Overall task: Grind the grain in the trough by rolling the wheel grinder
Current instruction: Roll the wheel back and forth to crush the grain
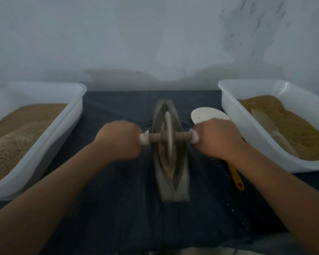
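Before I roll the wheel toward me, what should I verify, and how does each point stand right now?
1. Left hand grips the left handle of the wheel grinder: ok.
2. Right hand grips the right handle: ok.
3. Wheel stands upright inside the trough: ok.
4. Grain lies in the trough on the near side of the wheel: ok.
5. Trough stands apart from the left tub and the right tub: ok.
6. Spatula clear of the right forearm: cannot tell, the forearm hides its far part.
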Demonstrator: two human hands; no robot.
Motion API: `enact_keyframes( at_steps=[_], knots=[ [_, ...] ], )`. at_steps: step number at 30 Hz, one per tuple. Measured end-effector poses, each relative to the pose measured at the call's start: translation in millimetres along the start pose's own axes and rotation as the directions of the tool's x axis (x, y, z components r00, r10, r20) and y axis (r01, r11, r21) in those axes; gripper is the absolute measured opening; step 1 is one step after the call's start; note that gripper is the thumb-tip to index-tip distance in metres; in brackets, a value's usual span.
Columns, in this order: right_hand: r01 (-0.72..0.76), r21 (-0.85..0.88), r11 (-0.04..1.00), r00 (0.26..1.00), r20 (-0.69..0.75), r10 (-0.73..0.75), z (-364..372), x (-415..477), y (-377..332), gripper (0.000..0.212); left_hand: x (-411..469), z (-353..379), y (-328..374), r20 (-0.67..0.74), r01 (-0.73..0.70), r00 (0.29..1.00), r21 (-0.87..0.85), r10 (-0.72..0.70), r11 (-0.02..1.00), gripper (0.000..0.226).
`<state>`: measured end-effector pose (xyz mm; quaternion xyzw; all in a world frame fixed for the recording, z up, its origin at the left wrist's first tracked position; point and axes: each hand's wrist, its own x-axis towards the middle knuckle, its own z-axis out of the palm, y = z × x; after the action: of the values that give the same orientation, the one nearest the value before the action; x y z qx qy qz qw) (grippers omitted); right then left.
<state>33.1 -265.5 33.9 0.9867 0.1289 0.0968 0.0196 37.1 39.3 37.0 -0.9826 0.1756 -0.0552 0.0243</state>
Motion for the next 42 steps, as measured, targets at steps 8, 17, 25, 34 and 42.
enact_keyframes(
  at_steps=[8,17,25,34,42],
  knots=[
    [-0.041,-0.021,0.999,0.996,-0.075,0.039,-1.2,9.8,-7.0,0.037,15.7,-11.1,6.3,0.020,0.045,0.999,0.012,-0.045,0.999,0.027],
    [-0.003,0.019,1.000,0.997,-0.074,0.005,1.1,-13.2,-5.0,0.031,-3.5,-1.5,6.5,-0.045,0.026,0.999,0.042,-0.024,0.999,0.027],
    [0.024,-0.042,0.999,0.989,-0.144,-0.030,2.3,1.6,1.6,0.043,3.8,2.4,3.6,-0.045,0.071,0.997,0.015,-0.070,0.997,0.029],
    [-0.016,0.031,0.999,0.996,-0.083,0.018,1.2,-10.4,9.6,0.042,2.8,3.9,6.8,-0.159,0.053,0.986,0.079,-0.040,0.995,0.026],
    [-0.031,-0.033,0.999,0.988,-0.153,0.026,7.7,8.1,11.0,0.047,19.5,2.5,4.0,-0.091,0.105,0.991,0.043,-0.101,0.994,0.028]
  ],
)
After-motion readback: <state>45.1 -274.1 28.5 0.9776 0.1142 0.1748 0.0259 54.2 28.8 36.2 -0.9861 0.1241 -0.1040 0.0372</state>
